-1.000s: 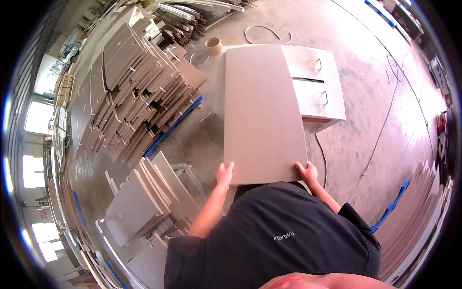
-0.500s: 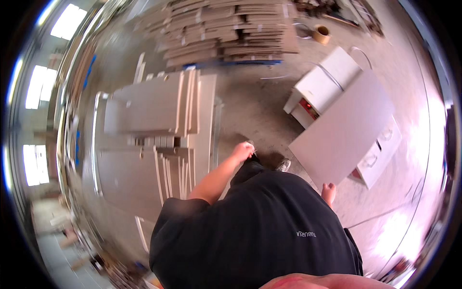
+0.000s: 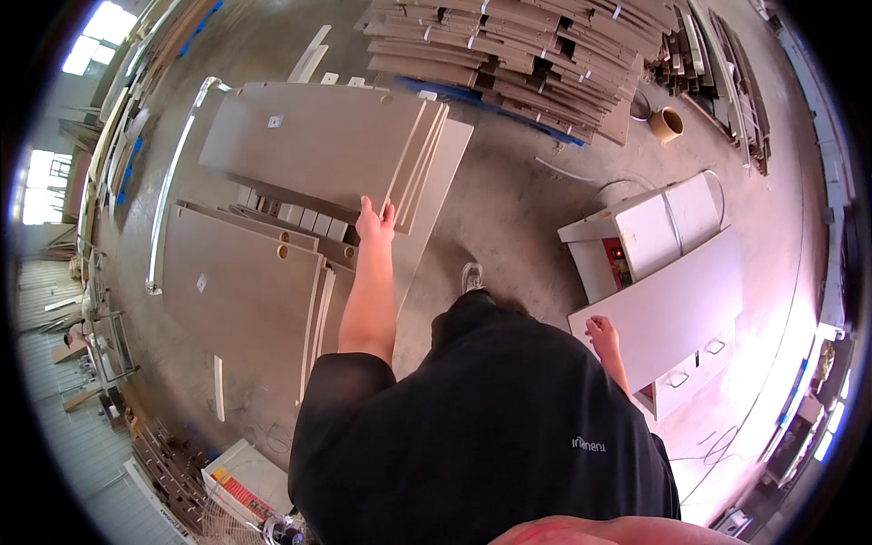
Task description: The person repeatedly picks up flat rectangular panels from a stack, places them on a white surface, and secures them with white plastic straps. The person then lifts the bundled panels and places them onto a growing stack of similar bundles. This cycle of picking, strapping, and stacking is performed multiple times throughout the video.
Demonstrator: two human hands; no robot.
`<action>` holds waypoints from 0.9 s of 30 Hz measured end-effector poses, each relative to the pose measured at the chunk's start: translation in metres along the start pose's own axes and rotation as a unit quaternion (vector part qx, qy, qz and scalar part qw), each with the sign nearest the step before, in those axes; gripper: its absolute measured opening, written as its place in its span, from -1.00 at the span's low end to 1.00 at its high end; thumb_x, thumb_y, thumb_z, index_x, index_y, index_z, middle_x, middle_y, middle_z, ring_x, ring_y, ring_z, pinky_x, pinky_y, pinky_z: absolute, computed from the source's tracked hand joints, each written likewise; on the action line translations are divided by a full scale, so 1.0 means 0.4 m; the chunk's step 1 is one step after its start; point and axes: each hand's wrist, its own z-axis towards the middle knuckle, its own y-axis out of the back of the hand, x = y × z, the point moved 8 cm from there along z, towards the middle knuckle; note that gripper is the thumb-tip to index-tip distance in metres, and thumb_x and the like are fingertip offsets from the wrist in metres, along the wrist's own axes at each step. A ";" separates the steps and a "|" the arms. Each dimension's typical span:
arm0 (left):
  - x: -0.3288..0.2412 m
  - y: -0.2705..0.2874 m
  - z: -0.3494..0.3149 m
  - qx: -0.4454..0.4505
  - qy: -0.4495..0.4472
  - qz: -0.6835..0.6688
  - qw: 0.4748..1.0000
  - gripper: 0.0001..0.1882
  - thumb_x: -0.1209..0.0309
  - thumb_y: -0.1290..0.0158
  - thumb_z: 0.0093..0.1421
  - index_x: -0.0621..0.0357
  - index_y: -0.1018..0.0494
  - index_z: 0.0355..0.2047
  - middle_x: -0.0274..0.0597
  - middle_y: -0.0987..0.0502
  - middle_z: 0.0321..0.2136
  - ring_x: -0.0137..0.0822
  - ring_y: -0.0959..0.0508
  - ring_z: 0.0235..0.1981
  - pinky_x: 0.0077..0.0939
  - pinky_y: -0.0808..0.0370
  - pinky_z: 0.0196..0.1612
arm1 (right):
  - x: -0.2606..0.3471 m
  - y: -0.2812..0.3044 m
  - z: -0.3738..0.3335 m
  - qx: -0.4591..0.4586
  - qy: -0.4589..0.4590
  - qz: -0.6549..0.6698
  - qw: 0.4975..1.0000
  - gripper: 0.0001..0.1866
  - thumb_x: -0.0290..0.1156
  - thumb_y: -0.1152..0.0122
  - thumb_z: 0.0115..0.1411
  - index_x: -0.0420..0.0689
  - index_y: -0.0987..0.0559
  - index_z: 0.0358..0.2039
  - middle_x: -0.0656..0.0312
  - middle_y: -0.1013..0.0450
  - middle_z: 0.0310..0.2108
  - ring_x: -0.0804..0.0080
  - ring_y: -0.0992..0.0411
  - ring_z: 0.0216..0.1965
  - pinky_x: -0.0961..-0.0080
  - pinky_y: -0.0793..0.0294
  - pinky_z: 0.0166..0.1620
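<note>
Beige panels (image 3: 313, 145) lean together as a small stack at the upper left of the view, above the grey concrete floor (image 3: 518, 200). Their long axis runs from the upper left toward the lower right, and the near end points toward the person. They are flat, rectangular boards with a pale beige face; the front one carries a small white label and a round hole near its upper edge, and the thin edges of the boards behind it show as parallel lines at the right side. The left hand (image 3: 374, 221) is on the lower right corner of these panels, with the fingers laid upward over the edge and spread a little, pressing on the board and not closed around it. Below them, more beige panels (image 3: 241, 291) stand on edge, also with round holes. The right hand (image 3: 601, 334) rests on the near end of a white board (image 3: 672, 309), which lies with its long axis toward the upper right; its fingers are loosely curled on the surface, and I cannot tell if they grip it. Behind this board stands a white machine (image 3: 649, 232). At the top, a big pile of boards (image 3: 527, 54) lies on the floor, with a roll of tape (image 3: 666, 123) beside it.
</note>
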 end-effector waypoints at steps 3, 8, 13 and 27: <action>0.013 -0.007 0.005 0.025 -0.037 0.056 0.997 -0.54 0.18 -0.13 0.41 0.28 -0.35 0.10 -0.09 -0.49 -0.01 -0.13 -0.61 -0.12 -0.35 -0.68 -0.13 | 0.190 -0.015 0.038 0.015 0.055 -0.038 0.998 -0.60 -0.15 -0.29 0.30 -0.20 -0.62 -0.03 0.16 -0.66 -0.26 0.47 -0.63 -0.31 0.49 -0.57 -0.20; 0.087 -0.011 -0.103 0.185 -0.021 0.105 0.977 -0.68 0.24 -0.10 0.44 0.23 -0.42 0.01 -0.15 -0.53 -0.09 -0.18 -0.65 -0.21 -0.36 -0.69 -0.17 | 0.488 -0.123 0.079 0.088 0.078 0.073 0.990 -0.70 -0.20 -0.28 0.35 -0.16 -0.62 -0.08 0.33 -0.60 -0.32 0.57 -0.56 -0.31 0.58 -0.51 -0.21; 0.294 -0.043 -0.357 0.295 0.159 0.200 0.921 -0.71 0.25 -0.08 0.44 0.17 -0.48 0.03 -0.21 -0.61 -0.13 -0.30 -0.64 -0.18 -0.41 -0.60 -0.19 | 0.726 -0.349 0.148 0.218 0.057 0.151 0.963 -0.55 -0.04 -0.18 0.40 -0.12 -0.54 0.08 0.29 -0.53 -0.04 0.51 -0.49 -0.05 0.46 -0.50 -0.07; 0.166 0.113 -0.198 0.220 0.204 0.150 0.942 -0.62 0.24 -0.13 0.40 0.16 -0.43 0.12 -0.16 -0.59 0.01 -0.17 -0.55 0.08 -0.10 -0.47 0.20 | 0.420 -0.063 0.138 -0.138 -0.127 0.248 0.950 -0.30 0.22 -0.33 0.22 -0.21 -0.64 0.02 0.19 -0.52 0.00 0.37 -0.38 0.07 0.28 -0.33 0.16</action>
